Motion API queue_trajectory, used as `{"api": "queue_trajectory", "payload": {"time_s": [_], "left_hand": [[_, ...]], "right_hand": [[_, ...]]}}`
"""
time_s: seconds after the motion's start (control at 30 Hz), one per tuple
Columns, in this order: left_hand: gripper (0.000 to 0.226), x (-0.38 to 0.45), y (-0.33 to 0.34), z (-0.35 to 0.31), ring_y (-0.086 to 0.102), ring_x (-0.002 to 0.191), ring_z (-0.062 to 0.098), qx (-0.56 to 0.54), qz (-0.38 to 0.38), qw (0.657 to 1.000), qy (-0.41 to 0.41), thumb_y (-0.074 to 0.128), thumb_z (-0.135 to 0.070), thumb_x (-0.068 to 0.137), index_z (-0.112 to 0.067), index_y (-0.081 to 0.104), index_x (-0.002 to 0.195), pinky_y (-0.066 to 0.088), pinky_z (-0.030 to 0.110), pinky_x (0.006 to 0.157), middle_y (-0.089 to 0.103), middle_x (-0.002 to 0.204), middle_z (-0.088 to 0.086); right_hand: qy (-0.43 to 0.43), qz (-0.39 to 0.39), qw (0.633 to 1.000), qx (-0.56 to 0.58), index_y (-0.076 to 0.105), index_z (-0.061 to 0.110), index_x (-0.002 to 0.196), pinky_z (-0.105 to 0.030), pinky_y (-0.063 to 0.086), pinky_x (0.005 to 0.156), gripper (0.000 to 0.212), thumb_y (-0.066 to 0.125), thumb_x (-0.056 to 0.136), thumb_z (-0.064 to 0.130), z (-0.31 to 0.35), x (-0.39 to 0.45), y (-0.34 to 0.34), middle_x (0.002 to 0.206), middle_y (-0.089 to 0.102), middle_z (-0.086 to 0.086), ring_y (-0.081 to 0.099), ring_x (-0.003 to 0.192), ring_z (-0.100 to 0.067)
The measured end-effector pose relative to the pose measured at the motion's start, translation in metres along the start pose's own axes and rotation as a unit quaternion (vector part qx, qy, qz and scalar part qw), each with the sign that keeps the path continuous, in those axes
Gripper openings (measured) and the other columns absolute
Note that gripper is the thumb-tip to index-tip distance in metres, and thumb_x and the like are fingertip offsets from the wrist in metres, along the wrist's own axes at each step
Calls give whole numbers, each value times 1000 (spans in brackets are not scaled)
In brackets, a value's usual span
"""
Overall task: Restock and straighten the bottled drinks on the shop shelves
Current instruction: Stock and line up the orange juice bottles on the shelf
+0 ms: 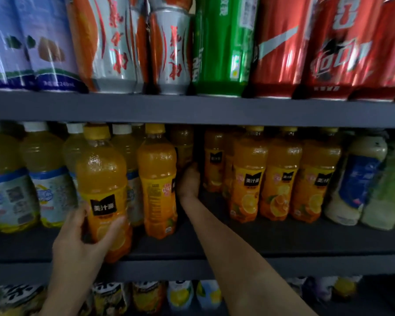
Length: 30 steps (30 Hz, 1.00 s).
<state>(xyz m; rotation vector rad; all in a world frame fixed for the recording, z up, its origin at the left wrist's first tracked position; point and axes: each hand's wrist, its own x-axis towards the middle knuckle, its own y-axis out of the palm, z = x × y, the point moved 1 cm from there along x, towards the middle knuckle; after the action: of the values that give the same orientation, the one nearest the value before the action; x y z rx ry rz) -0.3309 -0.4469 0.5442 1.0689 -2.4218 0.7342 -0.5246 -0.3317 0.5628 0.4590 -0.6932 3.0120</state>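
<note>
My left hand grips an orange juice bottle with a yellow cap and black label, held upright in front of the middle shelf. My right hand reaches deep into a gap in the row, its fingers curled round a shadowed orange bottle at the back. Another orange bottle stands just left of that arm, its back label facing out. Three more orange bottles stand in line to the right of the gap.
Pale yellow drinks with white caps and blue labels fill the shelf's left. Whitish and green bottles stand at the right. Cans line the shelf above, close overhead. More bottles sit on the shelf below.
</note>
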Motion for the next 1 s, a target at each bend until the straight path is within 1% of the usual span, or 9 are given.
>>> {"api": "queue_trajectory", "payload": {"time_s": [0.1,0.2,0.33,0.53,0.6,0.7,0.8,0.9,1.0], "left_hand": [[48,-1,-3,-6,41,98,13,13,19,1000,-20,69,-27,75,-15,53,119,33,30,85,45,106,-4],[48,-3,-9,-17,46,96,16,18,45,999,-18,65,-35,74,-14,54,115,36,33,82,51,105,-1],[30,-5,-15,-26,48,93,13,4,73,997,-7,65,-30,79,-22,50,104,36,29,78,55,103,-1],[34,-1,-16,-28,51,95,10,-29,99,995,-13,64,-30,81,-26,48,110,37,21,76,56,105,-5],[35,-1,-14,-26,51,97,11,-27,94,995,-12,64,-28,82,-25,49,112,38,23,78,56,106,-4],[40,-6,-9,-22,52,97,12,-15,62,998,-3,64,-31,82,-14,52,115,39,27,79,56,106,-2],[38,-13,-4,-23,51,96,11,-25,29,999,3,62,-31,84,-14,50,116,39,26,77,55,105,-2],[36,-18,0,-29,50,98,10,-61,22,998,6,59,-29,85,-24,45,118,37,25,80,53,106,-5],[48,-19,2,-32,50,104,10,-91,20,996,4,60,-36,80,-22,44,123,38,26,86,53,114,-2]], "right_hand": [[23,-20,999,-12,47,1,115,-30,46,86,20,35,99,5,-5,-18,-6,116,57,-16,57,104,-25],[10,-24,999,-46,45,-2,121,-33,48,88,28,47,94,4,-8,-31,-12,118,57,-18,57,107,-29],[5,-43,999,-27,45,-3,119,-38,47,90,37,60,88,10,-6,-43,-26,118,56,-20,55,110,-32],[20,-57,998,-6,44,0,116,-38,47,87,41,66,83,11,-6,-53,-36,116,56,-19,56,109,-32],[3,-56,998,2,44,0,116,-35,46,86,43,68,83,12,-12,-60,-42,116,57,-18,56,108,-31],[-21,-8,1000,20,45,0,122,-29,43,89,49,70,81,13,-19,-71,-57,119,58,-17,55,112,-29],[-11,69,997,24,40,6,130,-17,38,88,58,70,82,18,-20,-79,-78,127,55,-10,52,119,-23],[8,109,993,36,27,11,140,-27,37,99,78,73,78,23,-18,-84,-88,136,48,-7,46,126,-21],[2,81,997,4,28,10,137,-32,33,103,86,80,70,25,-12,-84,-80,137,40,-10,37,129,-23]]}}
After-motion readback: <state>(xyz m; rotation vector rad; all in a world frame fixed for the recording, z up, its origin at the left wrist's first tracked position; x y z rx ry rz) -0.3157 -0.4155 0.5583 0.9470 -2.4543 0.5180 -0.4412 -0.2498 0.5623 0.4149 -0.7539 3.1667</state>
